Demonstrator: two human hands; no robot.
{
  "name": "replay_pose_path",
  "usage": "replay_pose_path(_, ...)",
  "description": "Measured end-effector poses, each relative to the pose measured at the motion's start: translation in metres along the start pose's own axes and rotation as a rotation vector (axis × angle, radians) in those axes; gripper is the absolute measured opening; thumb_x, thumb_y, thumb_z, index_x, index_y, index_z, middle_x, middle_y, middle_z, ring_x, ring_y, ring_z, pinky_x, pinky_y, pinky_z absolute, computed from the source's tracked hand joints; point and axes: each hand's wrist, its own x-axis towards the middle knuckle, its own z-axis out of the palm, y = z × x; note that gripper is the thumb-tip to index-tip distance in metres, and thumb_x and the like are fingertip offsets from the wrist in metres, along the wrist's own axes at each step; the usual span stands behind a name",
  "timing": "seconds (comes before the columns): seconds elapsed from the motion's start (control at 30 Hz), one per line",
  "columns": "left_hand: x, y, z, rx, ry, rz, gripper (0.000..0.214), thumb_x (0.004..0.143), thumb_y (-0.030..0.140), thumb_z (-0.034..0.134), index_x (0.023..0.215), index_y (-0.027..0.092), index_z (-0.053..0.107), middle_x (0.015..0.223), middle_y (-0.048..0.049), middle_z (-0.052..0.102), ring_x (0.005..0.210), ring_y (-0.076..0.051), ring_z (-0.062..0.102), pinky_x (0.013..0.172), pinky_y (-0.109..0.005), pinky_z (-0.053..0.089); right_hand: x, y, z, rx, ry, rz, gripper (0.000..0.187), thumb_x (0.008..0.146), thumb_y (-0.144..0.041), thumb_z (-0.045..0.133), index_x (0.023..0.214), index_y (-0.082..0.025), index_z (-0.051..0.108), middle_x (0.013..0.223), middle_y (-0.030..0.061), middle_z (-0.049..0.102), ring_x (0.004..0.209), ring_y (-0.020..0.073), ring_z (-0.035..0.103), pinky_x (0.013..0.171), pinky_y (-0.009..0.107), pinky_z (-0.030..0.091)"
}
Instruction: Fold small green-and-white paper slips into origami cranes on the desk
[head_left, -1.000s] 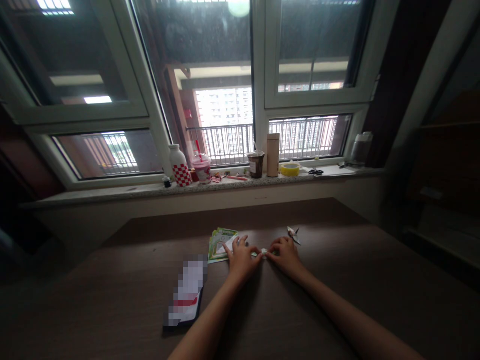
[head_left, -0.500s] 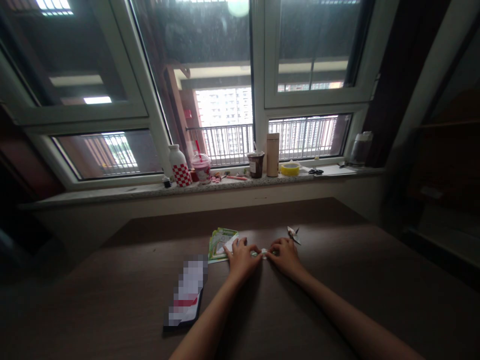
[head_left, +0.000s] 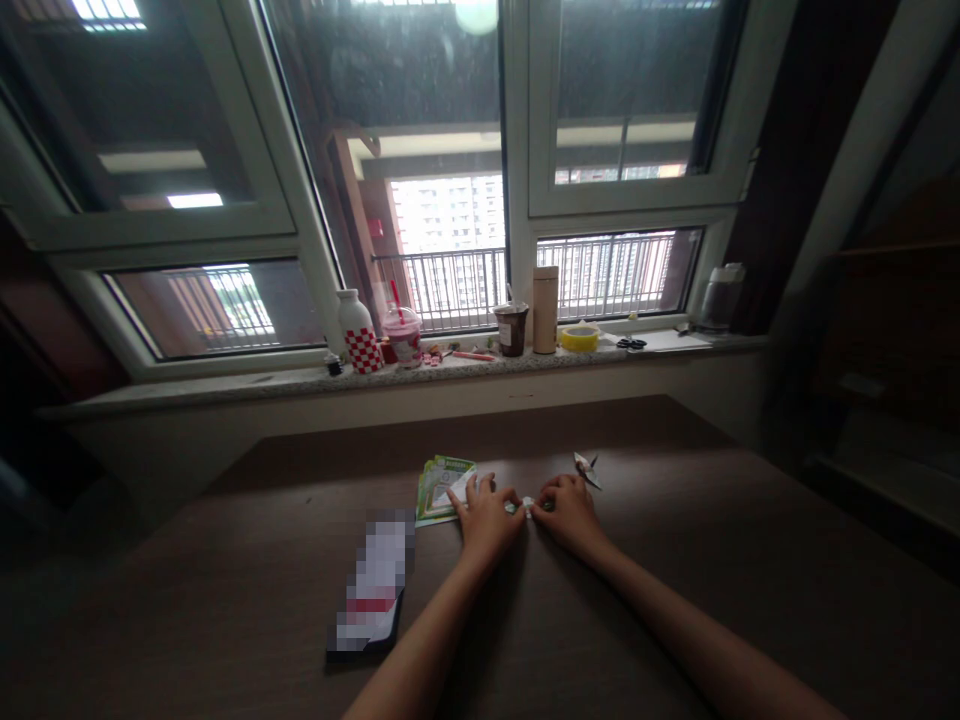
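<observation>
Far L: pixelated phone (head_left: 371, 585) on tbl (head_left: 240, 570). Then fanned green-printed sheets (head_left: 435, 492), partly under L hand (head_left: 484, 521); thumb + index clamped on small whitish paper (head_left: 528, 507) betw. hands. R hand (head_left: 570, 513) pinches opp. side; folded paper shape (head_left: 588, 471) just beyond. Prob. best: light, even pinch, edges lined up.

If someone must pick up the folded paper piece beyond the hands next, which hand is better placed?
Probably the right hand: the folded paper piece lies just beyond it. The left hand is farther away, by the green cards. Both hands pinch the small pale piece, so neither is free.
</observation>
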Motion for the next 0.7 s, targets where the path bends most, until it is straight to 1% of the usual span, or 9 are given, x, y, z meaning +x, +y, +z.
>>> replay_pose_path(0.2,0.0003,0.0009,0.0005,0.016,-0.004,0.020,0.020,0.082,0.047,0.063,0.090,0.032,0.073,0.147,-0.0036,0.050,0.145,-0.035,0.027,0.112,-0.073,0.002,-0.0006,-0.0019,0.0007,-0.027,0.001,0.016,0.015,0.078,-0.033,0.070,0.076,-0.019,0.076,0.105,0.0098,0.066,0.111,0.0276,0.050,0.100,0.033,0.036)
replay_pose_path(0.37,-0.0005,0.0004,0.0005,0.008,-0.016,0.020,0.017,0.081,0.044,0.064,0.090,0.032,0.072,0.147,-0.0020,0.050,0.145,-0.035,0.027,0.111,-0.075,0.005,-0.0020,0.0021,-0.0004,-0.033,0.002,0.016,0.021,0.079,-0.034,0.070,0.092,-0.019,0.074,0.108,0.0104,0.063,0.112,0.0276,0.050,0.101,0.034,0.037)
replay_pose_path(0.5,-0.0009,-0.0020,0.0000,0.007,-0.015,0.037,0.017,0.083,0.045,0.062,0.090,0.033,0.072,0.149,0.0013,0.048,0.145,-0.036,0.025,0.111,-0.075,0.003,-0.0017,0.0046,-0.0016,-0.014,-0.037,0.007,0.014,0.080,-0.031,0.069,0.091,-0.023,0.075,0.112,0.0079,0.062,0.116,0.0271,0.048,0.104,0.036,0.034)
replay_pose_path(0.7,-0.0001,-0.0025,-0.0008,-0.009,-0.050,0.025,0.017,0.083,0.045,0.062,0.090,0.033,0.072,0.151,0.0043,0.046,0.146,-0.036,0.022,0.111,-0.075,0.001,-0.0023,0.0024,-0.0042,-0.004,-0.060,0.020,0.016,0.079,-0.034,0.071,0.091,-0.024,0.075,0.114,0.0071,0.061,0.117,0.0271,0.047,0.103,0.036,0.033)
